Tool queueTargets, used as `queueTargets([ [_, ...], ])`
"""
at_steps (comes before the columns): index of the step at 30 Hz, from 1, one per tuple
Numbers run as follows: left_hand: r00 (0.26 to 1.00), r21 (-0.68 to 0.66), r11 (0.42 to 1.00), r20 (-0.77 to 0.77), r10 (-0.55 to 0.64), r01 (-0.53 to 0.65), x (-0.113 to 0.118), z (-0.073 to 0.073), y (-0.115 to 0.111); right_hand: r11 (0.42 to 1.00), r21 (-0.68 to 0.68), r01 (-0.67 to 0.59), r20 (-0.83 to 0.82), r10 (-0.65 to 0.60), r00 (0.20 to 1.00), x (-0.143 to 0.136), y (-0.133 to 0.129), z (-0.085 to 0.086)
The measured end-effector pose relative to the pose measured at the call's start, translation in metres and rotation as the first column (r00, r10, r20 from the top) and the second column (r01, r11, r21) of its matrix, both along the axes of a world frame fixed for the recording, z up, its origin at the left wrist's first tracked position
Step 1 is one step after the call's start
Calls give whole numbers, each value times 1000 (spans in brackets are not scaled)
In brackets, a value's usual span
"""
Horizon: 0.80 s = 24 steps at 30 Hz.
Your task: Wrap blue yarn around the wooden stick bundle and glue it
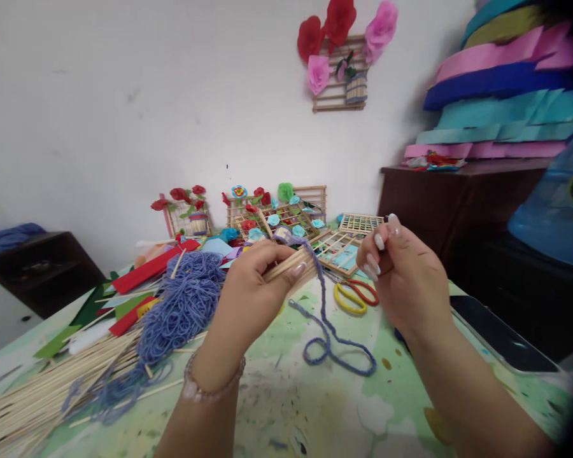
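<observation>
My left hand [248, 292] is closed around a small bundle of wooden sticks [293, 267], with the thumb pressed on the near side. A length of blue yarn [322, 299] is attached at the bundle's far end. It hangs down and lies in loops on the table. To the right, my right hand [405, 273] is raised, apart from the bundle. Its fingers are curled, with thumb and fingertip pinched together; anything between them is too small to make out. A tangled heap of blue yarn [181, 305] lies left of my left hand.
Scissors [351, 298] with yellow and red handles lie between the hands. Long loose sticks [42, 394] spread over the left of the table. A phone [501, 331] rests at the right. Stick frames with paper flowers [272, 213] stand along the wall; a water jug [556, 197] is at far right.
</observation>
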State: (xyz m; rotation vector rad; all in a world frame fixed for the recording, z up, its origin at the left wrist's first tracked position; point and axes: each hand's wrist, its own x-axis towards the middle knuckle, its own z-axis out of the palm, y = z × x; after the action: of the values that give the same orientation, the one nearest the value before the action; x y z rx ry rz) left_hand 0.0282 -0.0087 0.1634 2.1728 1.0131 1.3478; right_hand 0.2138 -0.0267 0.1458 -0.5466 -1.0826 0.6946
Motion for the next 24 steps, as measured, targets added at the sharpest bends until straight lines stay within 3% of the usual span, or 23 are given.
queueTargets([
  [10, 996, 4, 999, -68, -49, 50, 8, -1, -3, 995, -66, 73, 214, -57, 975, -11, -4, -4],
  [14, 996, 22, 999, -78, -45, 47, 9, -2, -2, 990, -88, 113, 223, -91, 970, -13, -5, -5],
  [17, 994, 56, 997, -102, -50, 56, 9, -3, -2, 979, -196, 51, 235, -4, 972, -13, -2, -7],
  [21, 990, 124, 989, -125, -61, 77, 10, -4, -5, 917, -380, -120, 221, 217, 951, -12, 3, -12],
  [24, 987, 172, 980, -139, -73, 97, 11, -5, -7, 880, -411, -239, 171, 332, 928, -11, 3, -13],
])
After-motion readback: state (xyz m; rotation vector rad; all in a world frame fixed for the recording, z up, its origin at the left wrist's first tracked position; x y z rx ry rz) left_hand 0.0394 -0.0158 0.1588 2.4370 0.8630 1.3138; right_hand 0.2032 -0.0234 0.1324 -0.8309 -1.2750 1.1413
